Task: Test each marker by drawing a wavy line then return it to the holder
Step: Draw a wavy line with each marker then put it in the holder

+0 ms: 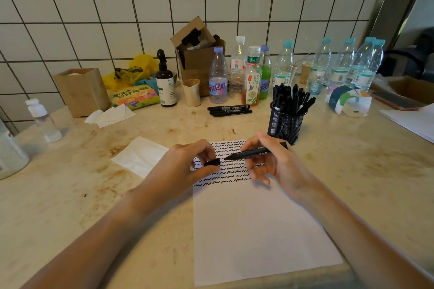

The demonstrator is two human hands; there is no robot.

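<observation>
Now, right fingers [252, 148] pinching marker [254, 153], left cap [212, 162]

light: dim, soft, even | shadows: faint under arms on bench [70, 195] | glare: none | focus: centre sharp, corners soft | distortion: wide-angle, tile wall [94, 7] lines bow at edges

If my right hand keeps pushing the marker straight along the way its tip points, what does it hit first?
Most likely the cap pinched in the left hand. The marker in the right hand points left toward it across a small gap, though depth is unclear.
</observation>
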